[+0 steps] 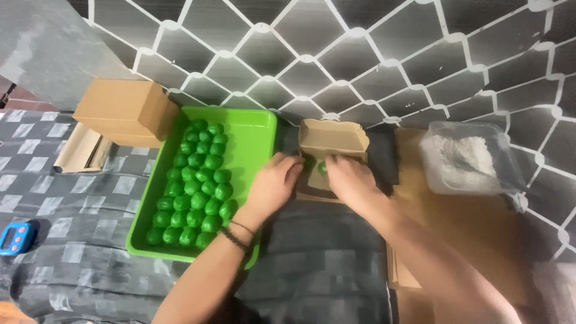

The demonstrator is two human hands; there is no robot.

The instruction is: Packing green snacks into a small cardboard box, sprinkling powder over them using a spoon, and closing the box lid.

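**Both hands gathered at a small open carton**

A surface (72,198) covered in a grey checked cloth is seen from above, backed by a dark wall with a white lattice pattern. On its left side a green tray (255,129) is laid, its left half filled with rows of green balls (195,183); a closed cardboard box (120,111) is set at the tray's far left corner. At the right a clear plastic tub (465,159) of white granules is placed on brown card.

Just right of the tray, a small open carton (333,141) is positioned with its lid raised toward the wall. The left hand (273,186) is pressed against the carton's left edge, the right hand (351,180) against its front right, and a single green ball (322,167) is glimpsed between them, inside the carton. Both hands are curled and close together; whether the ball is pinched cannot be told. The tray lies nearer the left hand. A small blue timer (15,237) is left at the near left edge.
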